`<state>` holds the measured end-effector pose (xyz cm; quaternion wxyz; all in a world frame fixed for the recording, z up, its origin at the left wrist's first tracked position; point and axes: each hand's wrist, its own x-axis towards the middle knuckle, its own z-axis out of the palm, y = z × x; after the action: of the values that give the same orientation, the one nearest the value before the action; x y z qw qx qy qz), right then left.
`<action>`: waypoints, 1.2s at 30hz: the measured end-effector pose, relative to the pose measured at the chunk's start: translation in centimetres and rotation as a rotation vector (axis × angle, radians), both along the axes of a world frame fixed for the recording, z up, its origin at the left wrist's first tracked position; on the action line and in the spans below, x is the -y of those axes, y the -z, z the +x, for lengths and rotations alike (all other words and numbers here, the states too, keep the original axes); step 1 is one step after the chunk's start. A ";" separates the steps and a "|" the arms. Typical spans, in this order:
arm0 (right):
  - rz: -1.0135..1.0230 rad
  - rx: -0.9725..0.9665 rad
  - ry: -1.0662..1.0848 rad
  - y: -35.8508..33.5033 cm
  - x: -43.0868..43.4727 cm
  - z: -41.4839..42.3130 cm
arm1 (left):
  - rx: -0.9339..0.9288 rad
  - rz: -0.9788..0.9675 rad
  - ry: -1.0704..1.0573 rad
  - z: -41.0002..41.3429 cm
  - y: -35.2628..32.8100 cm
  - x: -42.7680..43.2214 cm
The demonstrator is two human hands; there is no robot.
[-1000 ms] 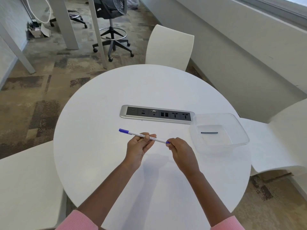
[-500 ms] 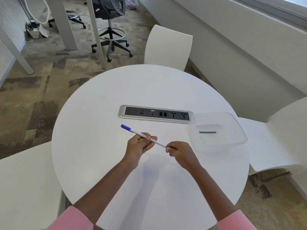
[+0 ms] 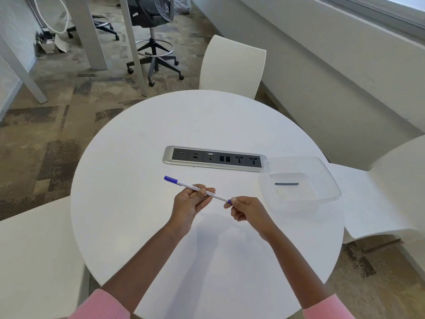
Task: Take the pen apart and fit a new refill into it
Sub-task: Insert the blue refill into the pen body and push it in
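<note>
The pen (image 3: 186, 185), a slim white barrel with a purple cap (image 3: 170, 180), is held clear of the round white table (image 3: 138, 157), a little toward 6 o'clock from the table's middle, its capped end aimed at about 10 o'clock. The left hand (image 3: 189, 203) wraps its fingers round the mid-barrel and steadies it. The right hand (image 3: 248, 210) pinches the small purple end plug (image 3: 229, 201) at the 4 o'clock end between thumb and fingertips. The step in hand looks like the first one, taking the pen apart, with nothing yet off the barrel. The next move probably calls for a firm left grip while the right twists or pulls the plug straight out along the barrel's line; whether it unscrews or pulls free cannot be told. A short dark refill (image 3: 286, 183) lies flat inside the clear plastic container (image 3: 310, 199) at the table's 3 o'clock edge, within reach of the right hand. A socket panel (image 3: 213, 158) sits at 12 o'clock from the hands.
</note>
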<state>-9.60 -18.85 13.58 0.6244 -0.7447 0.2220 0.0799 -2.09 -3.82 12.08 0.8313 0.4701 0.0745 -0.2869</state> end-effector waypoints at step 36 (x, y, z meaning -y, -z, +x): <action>-0.503 0.168 0.028 0.3 -1.8 -0.1 | -0.106 -0.061 -0.087 0.3 -0.2 0.5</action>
<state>-9.73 -17.04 13.32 0.4367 -0.8774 0.1925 -0.0484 -1.75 -4.31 12.29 0.8517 0.4250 0.1301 -0.2774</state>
